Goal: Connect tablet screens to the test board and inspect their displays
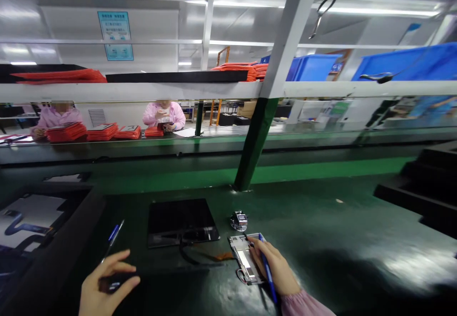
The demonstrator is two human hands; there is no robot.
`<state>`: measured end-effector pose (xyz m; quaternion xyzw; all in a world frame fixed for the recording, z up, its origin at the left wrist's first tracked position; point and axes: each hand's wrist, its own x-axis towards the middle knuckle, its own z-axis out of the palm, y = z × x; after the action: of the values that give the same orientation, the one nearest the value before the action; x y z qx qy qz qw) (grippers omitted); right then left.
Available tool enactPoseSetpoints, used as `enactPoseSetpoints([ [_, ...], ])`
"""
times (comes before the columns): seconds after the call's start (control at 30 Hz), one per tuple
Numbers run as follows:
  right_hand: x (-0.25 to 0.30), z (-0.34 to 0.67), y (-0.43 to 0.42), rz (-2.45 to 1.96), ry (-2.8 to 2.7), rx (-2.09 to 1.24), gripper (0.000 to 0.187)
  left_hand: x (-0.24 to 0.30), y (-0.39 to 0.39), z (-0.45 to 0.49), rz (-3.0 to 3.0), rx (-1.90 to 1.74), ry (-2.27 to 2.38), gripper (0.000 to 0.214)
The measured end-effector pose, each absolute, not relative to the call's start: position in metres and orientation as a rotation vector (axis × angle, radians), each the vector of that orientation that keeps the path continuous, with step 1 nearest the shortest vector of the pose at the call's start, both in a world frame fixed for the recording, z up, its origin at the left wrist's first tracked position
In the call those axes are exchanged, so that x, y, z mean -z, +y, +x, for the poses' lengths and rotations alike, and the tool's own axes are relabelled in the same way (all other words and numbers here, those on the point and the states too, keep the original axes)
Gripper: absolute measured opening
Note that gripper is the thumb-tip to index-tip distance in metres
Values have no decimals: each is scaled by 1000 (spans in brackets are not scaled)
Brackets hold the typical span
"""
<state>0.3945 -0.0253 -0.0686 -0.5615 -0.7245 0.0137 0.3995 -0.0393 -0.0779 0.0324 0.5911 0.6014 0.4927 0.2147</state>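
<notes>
My right hand [276, 266] is closed around a blue pen [270, 280], its fingertips over a thin silvery plate with circuit parts [245, 262]. An orange ribbon cable [224, 256] runs left from that plate toward a dark glass screen panel [183, 222], which lies flat on the table. Just behind the plate sits a chrome tally counter [240, 220]. My left hand [103, 285] hovers at the lower left, fingers apart and holding nothing. Beyond its fingertips is a pen with a blue clip [114, 235]. A small shiny item by the left palm is too dark to name.
At left stands a black tray [84, 206] with a silvery panel [34, 216] inside. Black stacked trays [424, 187] jut in from the right. A slanted post [255, 140] rises behind the green tabletop [321, 216]. Across the line, two people sit near orange stacks [66, 133].
</notes>
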Motion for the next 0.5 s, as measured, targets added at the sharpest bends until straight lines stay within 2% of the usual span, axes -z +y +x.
enactPoseSetpoints([
  [0.1,73,399,-23,-1445,-1880,-20,31,-41,-56,-30,1496,-1464,1565,57],
  [0.27,72,395,-19,-1491,-1895,33,27,-8,-31,-28,1230,-1669,1452,47],
  [0.5,61,388,-15,-1526,-1910,124,25,13,-22,-28,1125,-1738,1489,58],
])
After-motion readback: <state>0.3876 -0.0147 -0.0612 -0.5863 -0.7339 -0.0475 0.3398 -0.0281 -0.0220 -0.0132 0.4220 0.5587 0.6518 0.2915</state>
